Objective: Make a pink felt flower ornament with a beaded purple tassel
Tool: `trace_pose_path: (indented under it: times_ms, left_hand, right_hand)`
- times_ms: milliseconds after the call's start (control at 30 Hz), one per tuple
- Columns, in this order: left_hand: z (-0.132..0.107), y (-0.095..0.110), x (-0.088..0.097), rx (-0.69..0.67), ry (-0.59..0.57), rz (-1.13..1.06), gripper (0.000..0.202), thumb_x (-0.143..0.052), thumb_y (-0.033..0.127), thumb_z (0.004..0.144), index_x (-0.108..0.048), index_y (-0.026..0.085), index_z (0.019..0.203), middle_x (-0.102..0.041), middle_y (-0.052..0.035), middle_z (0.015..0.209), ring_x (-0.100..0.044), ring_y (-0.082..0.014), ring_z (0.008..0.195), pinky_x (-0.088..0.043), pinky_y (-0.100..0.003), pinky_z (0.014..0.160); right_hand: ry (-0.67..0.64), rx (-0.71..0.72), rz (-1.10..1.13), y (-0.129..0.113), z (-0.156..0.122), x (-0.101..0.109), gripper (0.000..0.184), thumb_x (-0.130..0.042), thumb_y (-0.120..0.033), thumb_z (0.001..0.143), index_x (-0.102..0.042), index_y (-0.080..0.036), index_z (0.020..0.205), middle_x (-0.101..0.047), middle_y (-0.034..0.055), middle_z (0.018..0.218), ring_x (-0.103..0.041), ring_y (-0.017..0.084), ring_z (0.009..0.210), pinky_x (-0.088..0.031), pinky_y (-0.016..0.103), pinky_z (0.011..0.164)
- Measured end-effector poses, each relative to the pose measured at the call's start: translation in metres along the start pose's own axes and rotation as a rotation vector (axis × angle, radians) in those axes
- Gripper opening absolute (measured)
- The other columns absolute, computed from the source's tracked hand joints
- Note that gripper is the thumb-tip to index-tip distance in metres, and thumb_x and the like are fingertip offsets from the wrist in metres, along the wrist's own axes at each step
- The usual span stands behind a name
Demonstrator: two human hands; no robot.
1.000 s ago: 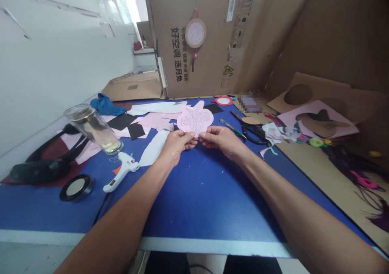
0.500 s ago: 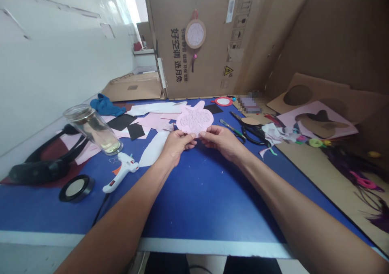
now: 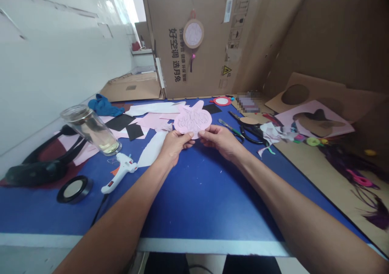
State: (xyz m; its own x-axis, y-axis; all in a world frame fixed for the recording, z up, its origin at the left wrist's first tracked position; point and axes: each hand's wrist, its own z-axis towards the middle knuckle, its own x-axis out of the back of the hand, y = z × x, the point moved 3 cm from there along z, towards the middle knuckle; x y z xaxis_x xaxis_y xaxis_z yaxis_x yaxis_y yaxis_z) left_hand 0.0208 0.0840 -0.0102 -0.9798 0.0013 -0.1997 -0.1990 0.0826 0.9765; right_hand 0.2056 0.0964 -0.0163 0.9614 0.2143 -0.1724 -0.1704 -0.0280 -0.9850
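Note:
Both my hands hold up a pink paper cut-out (image 3: 192, 120) with drawn lines on it, above the blue table (image 3: 197, 193). My left hand (image 3: 174, 143) pinches its lower left edge, fingers closed. My right hand (image 3: 220, 139) pinches its lower right edge, fingers closed too. Behind the cut-out lie pink, white and black paper scraps (image 3: 142, 122).
A glass jar (image 3: 91, 130), a white glue gun (image 3: 120, 172), a black tape roll (image 3: 73, 189) and a black strap (image 3: 39, 168) lie at the left. Scissors (image 3: 247, 130) and small craft bits sit at the right. A big cardboard box (image 3: 209, 39) stands behind.
The cut-out and both hands have shifted slightly left in the picture; the grip is the same.

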Motion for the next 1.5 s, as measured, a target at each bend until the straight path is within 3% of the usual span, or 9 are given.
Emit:
trace_pose_path:
  times_ms: [233, 433, 667, 900, 1033, 1500]
  left_hand:
    - [0.0013, -0.0009, 0.0002, -0.011, -0.011, -0.020, 0.018, -0.093, 0.026, 0.077, -0.084, 0.016, 0.090, -0.081, -0.0064, 0.081, -0.070, -0.0133, 0.068, -0.056, -0.024, 0.065]
    - [0.0010, 0.0013, 0.0002, -0.014, 0.003, -0.015, 0.012, -0.090, 0.022, 0.080, -0.084, 0.015, 0.086, -0.082, -0.0079, 0.084, -0.070, -0.0131, 0.067, -0.056, -0.025, 0.064]
    - [0.0002, 0.0009, -0.0009, 0.005, 0.007, 0.002, 0.011, -0.091, 0.020, 0.081, -0.083, 0.014, 0.086, -0.079, -0.0073, 0.077, -0.071, -0.0132, 0.066, -0.055, -0.024, 0.065]
    - [0.0004, 0.0012, -0.0021, 0.034, -0.016, -0.028, 0.009, -0.087, 0.018, 0.082, -0.081, 0.015, 0.089, -0.081, -0.0068, 0.083, -0.072, -0.0136, 0.067, -0.056, -0.024, 0.064]
    - [0.0001, 0.0018, -0.0010, 0.043, -0.034, -0.082, 0.014, -0.086, 0.025, 0.085, -0.081, 0.015, 0.093, -0.081, -0.0076, 0.084, -0.074, -0.0157, 0.068, -0.057, -0.026, 0.063]
    - [0.0017, -0.0014, 0.0021, 0.008, -0.008, -0.016, 0.029, -0.099, 0.034, 0.073, -0.082, 0.015, 0.086, -0.079, -0.0068, 0.077, -0.071, -0.0144, 0.068, -0.057, -0.025, 0.065]
  right_hand:
    - [-0.016, -0.011, 0.007, -0.0010, 0.0003, 0.0011, 0.046, -0.102, -0.056, 0.065, -0.076, -0.022, 0.081, -0.074, 0.0015, 0.077, -0.066, 0.016, 0.072, -0.053, 0.029, 0.068]
    - [-0.014, -0.029, 0.073, -0.0022, -0.0008, 0.0000, 0.052, -0.098, -0.066, 0.068, -0.076, -0.021, 0.083, -0.072, 0.0018, 0.075, -0.067, 0.016, 0.073, -0.054, 0.028, 0.068]
    - [0.005, 0.009, -0.003, -0.0028, -0.0003, -0.0006, 0.047, -0.101, -0.059, 0.064, -0.076, -0.021, 0.079, -0.074, 0.0021, 0.075, -0.063, 0.015, 0.069, -0.051, 0.030, 0.068]
    - [0.028, 0.021, -0.016, -0.0049, 0.0000, 0.0018, 0.045, -0.100, -0.057, 0.065, -0.075, -0.022, 0.079, -0.073, 0.0017, 0.074, -0.063, 0.016, 0.068, -0.051, 0.031, 0.069]
    - [0.033, 0.033, -0.025, -0.0063, -0.0007, 0.0016, 0.046, -0.100, -0.058, 0.064, -0.075, -0.022, 0.078, -0.073, 0.0016, 0.074, -0.063, 0.015, 0.069, -0.050, 0.031, 0.069]
    - [0.005, 0.034, -0.111, -0.0011, 0.0003, -0.0051, 0.050, -0.099, -0.060, 0.063, -0.074, -0.020, 0.080, -0.073, 0.0020, 0.072, -0.063, 0.015, 0.066, -0.052, 0.030, 0.067]
